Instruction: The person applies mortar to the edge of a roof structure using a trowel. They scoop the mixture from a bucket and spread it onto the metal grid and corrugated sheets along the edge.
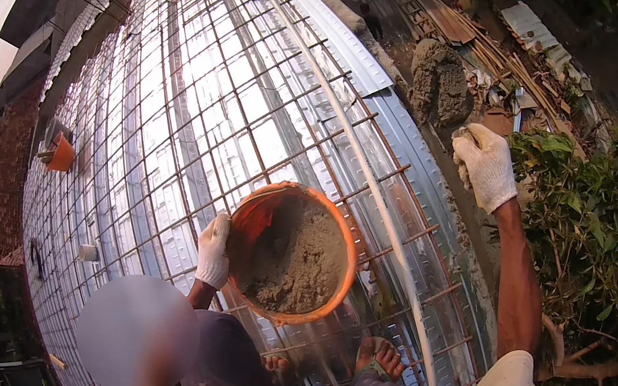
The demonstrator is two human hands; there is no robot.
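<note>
A round orange bucket point(350, 262), partly filled with wet grey mortar point(305, 263), stands in front of me over the rebar grid point(252, 142). My left hand point(213, 252), in a white knitted glove, grips its left rim. Out to the right, my right hand point(487, 165) wears a matching glove and is closed. Whatever it holds is hidden by the fingers. Just beyond those fingers sits a thick lump of mortar point(440, 84) near the slab's edge; I cannot tell whether a tool carries it.
Shiny corrugated metal decking point(337, 33) lies under the rebar. A pale pipe point(363, 165) runs lengthwise across it. My bare feet point(379, 356) are close behind the bucket. A small orange container point(61, 152) stands far left. Leafy branches point(570, 214) and scrap boards point(506, 58) lie beyond the right edge.
</note>
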